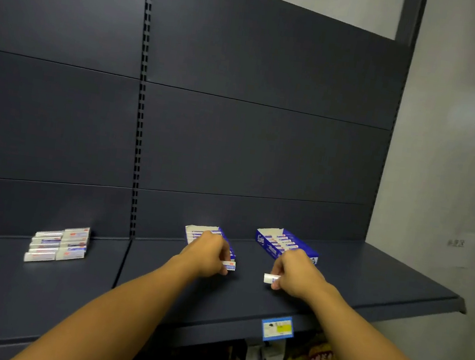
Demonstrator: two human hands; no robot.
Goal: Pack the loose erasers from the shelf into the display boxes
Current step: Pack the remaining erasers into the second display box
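You have one eraser (pixel 229 266) pinched in your left hand (pixel 211 255) at the near end of the left box (pixel 232 249), and another eraser (pixel 270 278) pinched in your right hand (pixel 296 274), just short of the right box (pixel 308 250). You appear mid-loading: slot each flat into its row. More loose erasers (pixel 57 244) wait far left on the shelf (pixel 381 287).
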